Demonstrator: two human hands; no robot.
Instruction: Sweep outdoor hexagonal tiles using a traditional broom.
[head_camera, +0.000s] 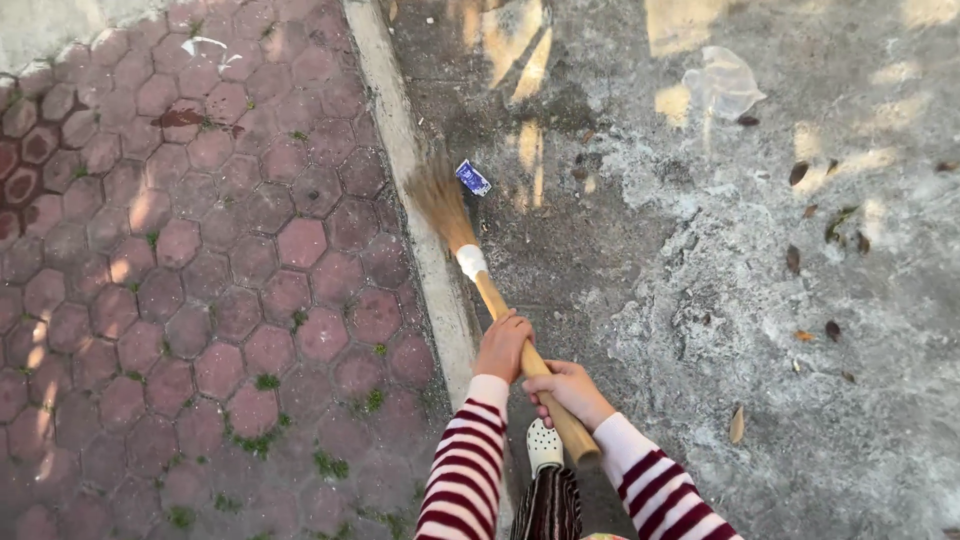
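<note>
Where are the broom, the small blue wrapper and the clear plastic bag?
broom (487, 290): head view, on the wooden handle just below the white binding.
small blue wrapper (473, 178): head view, its middle, beside the bristles.
clear plastic bag (724, 84): head view, its crumpled middle on the concrete.

Broom bristles blurred, single strands impossible to pick out. Both hands wrap the wooden handle, covering it under the left hand and right hand. Striped sleeves run off the bottom edge. White shoe half hidden. Small blue wrapper, too tiny to identify. Clear plastic scrap, shape unclear.
</note>
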